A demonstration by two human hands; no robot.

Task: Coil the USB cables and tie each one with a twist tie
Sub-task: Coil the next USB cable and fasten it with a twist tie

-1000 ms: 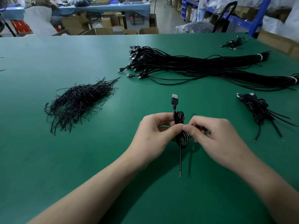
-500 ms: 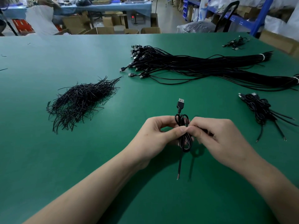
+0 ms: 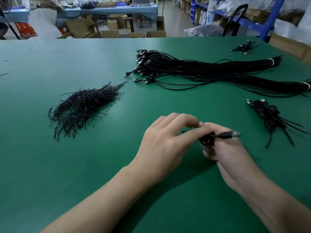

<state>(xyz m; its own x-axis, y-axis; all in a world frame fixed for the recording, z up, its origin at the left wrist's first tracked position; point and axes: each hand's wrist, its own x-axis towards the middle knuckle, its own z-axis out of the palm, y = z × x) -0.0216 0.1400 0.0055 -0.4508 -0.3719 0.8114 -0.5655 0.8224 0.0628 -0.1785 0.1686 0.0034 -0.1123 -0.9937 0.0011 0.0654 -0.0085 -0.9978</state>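
A loose heap of black twist ties [image 3: 84, 106] lies on the green table [image 3: 50, 165], at about 10 o'clock from the hands and well apart from them. The left hand [image 3: 168, 143] hovers over the middle of the table with its fingers curved, and their tips meet the right hand at the coil. Motion blur hides the fingertips, so I cannot tell whether they pinch anything. The coiled USB cable [image 3: 207, 140] sits between the two hands as a small black loop, its USB plug [image 3: 233, 134] sticking out toward 3 o'clock. The right hand [image 3: 227, 153] grips the coil, its fingers curled around the loop from below and behind. At 12 o'clock from the hands a long bundle of uncoiled cables [image 3: 202, 71] stretches across the table, plugs fanned at its left end and white bands near its right end. At 2 o'clock, near the right hand, lies a small pile of finished coils [image 3: 267, 113], with bare wire ends pointing toward 5 o'clock.
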